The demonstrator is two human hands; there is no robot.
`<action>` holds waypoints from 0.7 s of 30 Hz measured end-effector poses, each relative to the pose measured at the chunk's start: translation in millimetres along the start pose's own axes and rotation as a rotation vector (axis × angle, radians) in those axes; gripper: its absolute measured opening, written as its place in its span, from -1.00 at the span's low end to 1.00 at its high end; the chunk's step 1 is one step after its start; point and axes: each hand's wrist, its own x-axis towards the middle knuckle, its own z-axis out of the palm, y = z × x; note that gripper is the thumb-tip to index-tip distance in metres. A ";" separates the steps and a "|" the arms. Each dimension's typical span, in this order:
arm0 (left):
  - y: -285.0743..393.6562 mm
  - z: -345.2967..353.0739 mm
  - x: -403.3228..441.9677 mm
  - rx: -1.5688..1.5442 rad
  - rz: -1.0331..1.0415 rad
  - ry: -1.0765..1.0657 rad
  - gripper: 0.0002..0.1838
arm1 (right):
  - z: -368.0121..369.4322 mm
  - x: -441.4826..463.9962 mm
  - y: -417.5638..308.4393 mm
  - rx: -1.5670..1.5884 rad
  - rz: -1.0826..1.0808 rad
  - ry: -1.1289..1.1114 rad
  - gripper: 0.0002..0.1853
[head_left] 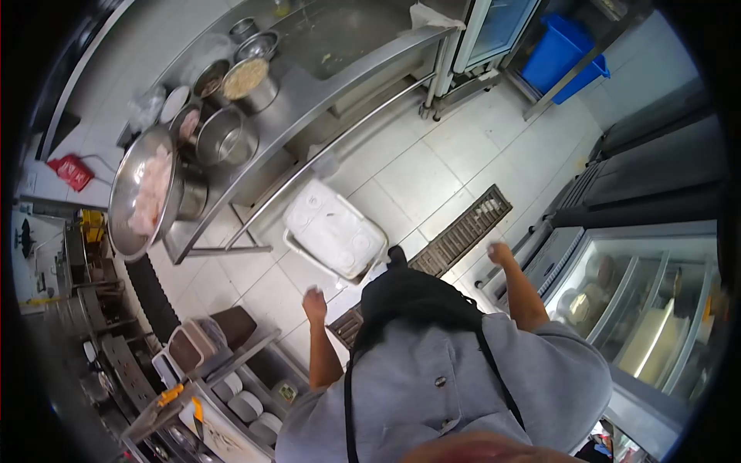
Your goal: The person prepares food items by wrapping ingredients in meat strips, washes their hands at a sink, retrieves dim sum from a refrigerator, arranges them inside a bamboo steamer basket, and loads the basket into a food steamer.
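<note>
Find the left hand point(314, 303) raised ahead of the torso, near the near-left corner of the white cooler box point(333, 228), apart from it. Note bent fingers, with nothing visible in the grasp; cannot tell exactly how far open. Find the right hand point(500, 253) well apart from the left, near the slatted floor drain point(461, 230) and the glass-topped refrigerator point(652, 309). Record fingers apparently curled in, likewise with nothing visible in the grasp; cannot confirm how tightly closed.

Locate the cooler box on the tiled floor point(444, 166), between the stainless steel counter point(305, 96) and the dark apron point(417, 301), lid on and side handle lowered.

On the counter, observe a wide steel bowl point(123, 185) of pale pink raw pieces point(153, 189), tilted in view, beside a deep steel pot point(226, 137). Log another steel pot point(266, 96) just behind, filled with tan chopped food point(245, 79). Farther along, see the sink basin point(340, 35). Note a blue bin point(563, 58) at far right and, at lower left, orange-handled knives point(197, 410) near stacked white bowls point(245, 405).
</note>
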 end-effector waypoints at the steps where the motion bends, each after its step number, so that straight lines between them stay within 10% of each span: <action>1: 62.7 -24.4 48.4 -0.317 -0.063 0.008 -0.69 | 55.8 12.5 76.5 -0.042 0.014 0.042 -0.81; 3: 148.7 -52.5 141.8 -0.277 0.179 0.099 -0.68 | 66.9 -14.1 112.6 -0.498 -0.141 -0.218 -0.79; 4: 187.4 -63.3 183.2 -0.312 0.236 0.136 -0.70 | 91.8 6.0 165.8 -0.833 -0.640 -0.859 -0.81; 7: 283.4 -84.5 283.2 -0.475 0.265 0.090 -0.73 | 41.7 -39.7 120.5 0.276 0.441 -0.629 -0.82; 9: 330.2 -80.5 337.4 -0.511 0.285 0.085 -0.74 | 22.5 -12.3 106.0 0.484 0.598 -0.514 -0.82; 17: 423.7 -51.2 440.8 -0.726 0.227 0.157 -0.79 | -130.3 290.6 78.5 0.134 -0.081 0.058 -0.77; 21: 433.1 -59.3 506.4 -0.769 0.155 0.191 -0.77 | -325.1 374.7 -42.5 0.308 -0.301 0.421 -0.73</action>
